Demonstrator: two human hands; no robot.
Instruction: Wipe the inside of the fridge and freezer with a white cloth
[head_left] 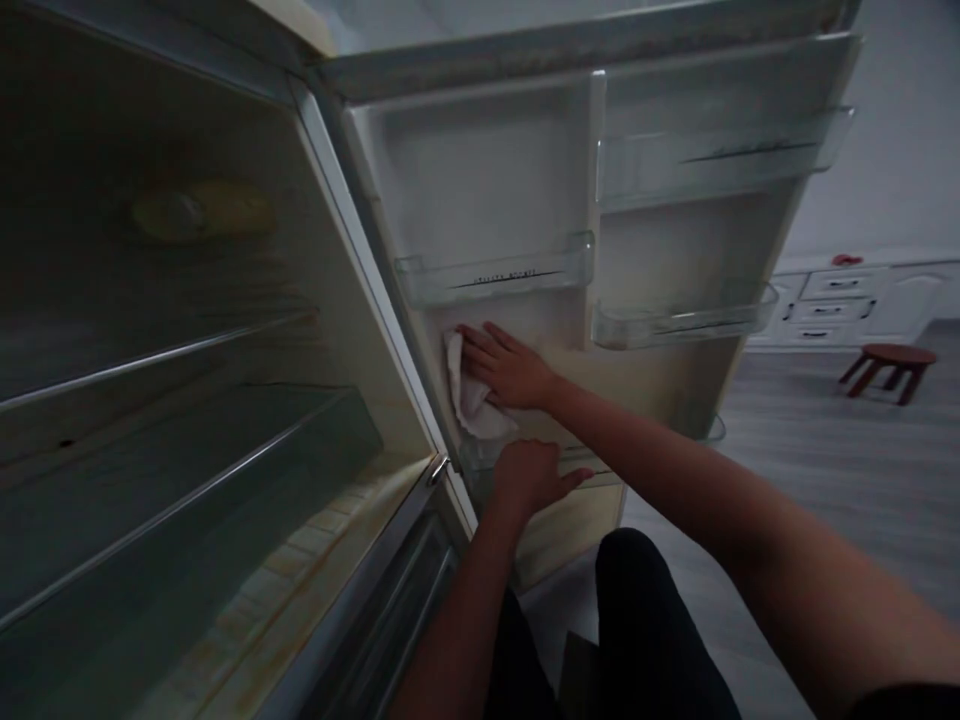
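Observation:
A white cloth (476,405) lies against the inner panel of the opened fridge door (480,170), below a clear door bin (495,278). My right hand (510,368) presses on this cloth, its fingers stretched over it and the cloth bunched under the palm. Just below, my left hand (529,472) is at the rim of a lower clear door bin (600,470). Its thumb points right, and its bent fingers are mostly hidden behind the hand and rim.
The fridge interior on the left has glass shelves (172,520) and a yellowish item (202,210) at the back. More clear bins (682,325) line the door's right side. A brown stool (896,358) stands near white cabinets (832,300). My knee (637,590) is below the door.

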